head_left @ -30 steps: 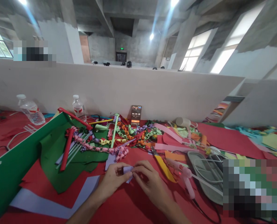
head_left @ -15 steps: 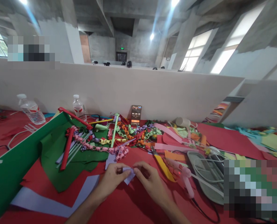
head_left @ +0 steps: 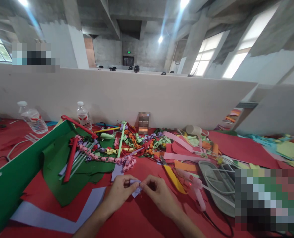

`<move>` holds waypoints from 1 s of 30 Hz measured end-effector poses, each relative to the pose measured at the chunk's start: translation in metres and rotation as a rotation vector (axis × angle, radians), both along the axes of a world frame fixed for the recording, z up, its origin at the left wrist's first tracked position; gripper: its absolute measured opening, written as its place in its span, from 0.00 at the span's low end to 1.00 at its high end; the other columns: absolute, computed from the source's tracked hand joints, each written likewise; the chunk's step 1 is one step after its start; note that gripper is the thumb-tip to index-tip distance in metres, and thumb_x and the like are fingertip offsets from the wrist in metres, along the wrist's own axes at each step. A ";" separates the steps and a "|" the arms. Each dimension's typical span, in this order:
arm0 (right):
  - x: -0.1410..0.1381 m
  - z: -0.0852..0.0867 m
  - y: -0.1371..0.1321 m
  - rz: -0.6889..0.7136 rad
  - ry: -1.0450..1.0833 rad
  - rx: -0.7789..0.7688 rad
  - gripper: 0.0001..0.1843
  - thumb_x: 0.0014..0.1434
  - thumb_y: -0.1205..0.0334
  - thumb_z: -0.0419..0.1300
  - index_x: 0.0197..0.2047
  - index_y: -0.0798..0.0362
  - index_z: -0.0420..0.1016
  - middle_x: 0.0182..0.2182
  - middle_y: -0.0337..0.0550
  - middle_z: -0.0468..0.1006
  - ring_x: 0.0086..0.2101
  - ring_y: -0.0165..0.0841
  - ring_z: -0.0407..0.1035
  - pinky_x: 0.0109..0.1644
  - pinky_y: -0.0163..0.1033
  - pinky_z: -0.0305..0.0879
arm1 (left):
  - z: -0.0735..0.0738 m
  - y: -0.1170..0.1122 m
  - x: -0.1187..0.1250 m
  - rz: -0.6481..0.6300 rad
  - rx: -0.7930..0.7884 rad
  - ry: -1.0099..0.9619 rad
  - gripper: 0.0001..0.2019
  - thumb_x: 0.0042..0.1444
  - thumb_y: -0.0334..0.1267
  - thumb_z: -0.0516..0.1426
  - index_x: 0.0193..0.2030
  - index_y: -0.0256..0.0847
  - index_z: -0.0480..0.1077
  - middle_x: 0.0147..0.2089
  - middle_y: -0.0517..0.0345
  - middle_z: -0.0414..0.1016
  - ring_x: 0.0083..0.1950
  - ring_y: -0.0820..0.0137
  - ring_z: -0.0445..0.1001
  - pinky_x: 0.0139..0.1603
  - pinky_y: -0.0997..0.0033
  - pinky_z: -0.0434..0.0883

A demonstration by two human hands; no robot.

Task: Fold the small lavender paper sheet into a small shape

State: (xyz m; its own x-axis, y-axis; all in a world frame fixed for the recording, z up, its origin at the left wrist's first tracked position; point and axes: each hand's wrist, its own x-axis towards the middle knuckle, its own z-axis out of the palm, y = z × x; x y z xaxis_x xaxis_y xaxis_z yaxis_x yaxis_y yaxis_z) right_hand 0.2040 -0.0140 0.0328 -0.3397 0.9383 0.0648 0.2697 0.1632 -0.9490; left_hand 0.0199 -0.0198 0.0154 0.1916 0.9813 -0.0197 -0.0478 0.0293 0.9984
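Observation:
My left hand (head_left: 119,193) and my right hand (head_left: 157,193) meet over the red table cover (head_left: 142,221), and both pinch a small lilac paper strip (head_left: 136,189) between thumb and fingertips. The strip is folded and partly hidden by my fingers. Just beyond the hands lies a long chain of coloured paper links (head_left: 104,158), ending in a pink and lilac curl (head_left: 128,162). A larger lilac paper sheet (head_left: 55,216) lies flat to the left of my left forearm.
A green board (head_left: 18,172) slants at the left with green felt (head_left: 62,172) and red sticks on it. Two water bottles (head_left: 33,117) stand by the grey partition. A yellow utility knife (head_left: 173,178), pink glue gun (head_left: 196,190) and grey tray (head_left: 216,185) lie to the right.
My hands stay in nearly the same place. The fingers have worked the lilac strip, which now sits tighter between both pinches.

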 end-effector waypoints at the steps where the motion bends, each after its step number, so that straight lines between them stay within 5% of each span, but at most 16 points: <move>1: 0.000 -0.001 0.000 -0.003 0.009 0.000 0.19 0.61 0.48 0.62 0.27 0.54 0.73 0.23 0.36 0.72 0.26 0.30 0.64 0.31 0.34 0.58 | 0.001 0.000 0.000 0.001 -0.016 -0.010 0.19 0.49 0.51 0.68 0.35 0.35 0.79 0.30 0.53 0.81 0.32 0.66 0.77 0.34 0.71 0.69; 6: 0.001 -0.011 0.002 -0.090 0.088 0.005 0.21 0.61 0.45 0.63 0.28 0.54 0.73 0.22 0.37 0.74 0.25 0.31 0.67 0.30 0.34 0.61 | -0.001 0.002 -0.001 -0.014 -0.173 -0.142 0.33 0.43 0.54 0.71 0.52 0.37 0.72 0.31 0.55 0.81 0.30 0.68 0.77 0.32 0.71 0.72; 12: -0.003 -0.013 0.001 -0.103 0.169 -0.056 0.24 0.59 0.40 0.62 0.28 0.53 0.71 0.21 0.37 0.75 0.22 0.32 0.70 0.28 0.35 0.64 | -0.001 0.005 -0.003 -0.067 -0.206 -0.188 0.27 0.43 0.52 0.72 0.44 0.34 0.77 0.38 0.47 0.84 0.36 0.66 0.80 0.39 0.70 0.75; 16: -0.004 -0.011 0.000 -0.103 0.125 -0.030 0.24 0.61 0.41 0.61 0.26 0.53 0.70 0.21 0.35 0.72 0.23 0.31 0.68 0.28 0.34 0.62 | 0.002 0.003 -0.003 -0.029 -0.193 -0.176 0.23 0.45 0.55 0.70 0.36 0.33 0.79 0.34 0.49 0.83 0.36 0.65 0.80 0.39 0.69 0.76; 30: -0.004 -0.004 -0.002 -0.083 -0.017 0.120 0.18 0.68 0.49 0.55 0.35 0.53 0.75 0.29 0.41 0.76 0.30 0.34 0.70 0.35 0.36 0.66 | 0.003 0.002 -0.003 0.033 -0.234 -0.219 0.26 0.48 0.55 0.68 0.43 0.34 0.76 0.34 0.48 0.83 0.33 0.65 0.81 0.33 0.71 0.75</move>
